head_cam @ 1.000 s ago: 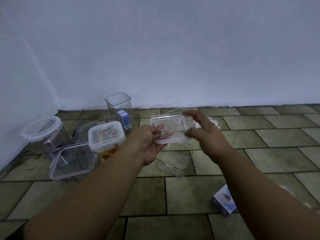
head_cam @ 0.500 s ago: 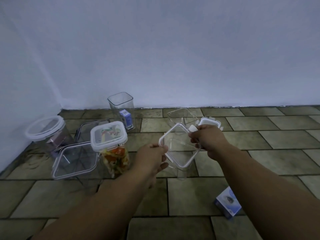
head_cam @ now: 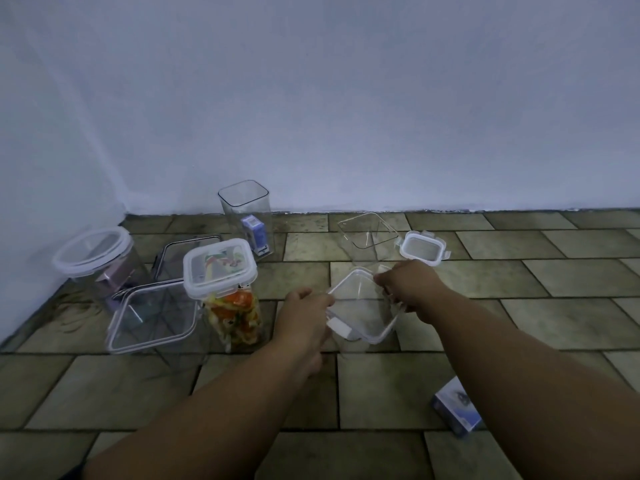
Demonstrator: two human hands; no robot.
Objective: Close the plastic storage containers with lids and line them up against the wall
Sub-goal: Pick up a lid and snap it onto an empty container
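**Two hands seat a square lid on a clear container on a tiled floor**

A clear square lid [head_cam: 363, 303] with a white rim is held low over the floor, turned corner-on like a diamond. It seems to rest on a clear container [head_cam: 346, 348] whose walls barely show. The left hand [head_cam: 304, 317] pinches the lid's near-left corner beside a white latch flap. The right hand [head_cam: 408, 287] curls over the far-right corner. Gripping opposite corners likely lets the person twist the lid square to the rim before pressing it down.

Just behind stands an open clear tub [head_cam: 367, 233], with a small latched lid [head_cam: 422, 247] lying beside it. To the left, a lidded jar of food [head_cam: 235, 317] stands near the left wrist, so there is little room on that side. Beyond it are a large lidded box [head_cam: 152, 317], a round lidded tub [head_cam: 93, 251] in the corner, and a tall open container [head_cam: 244, 216] against the wall [head_cam: 381, 116].

The floor [head_cam: 519, 271] along the wall to the right looks free, probably the easiest place for a row. A small carton [head_cam: 457, 410] lies near the right forearm.
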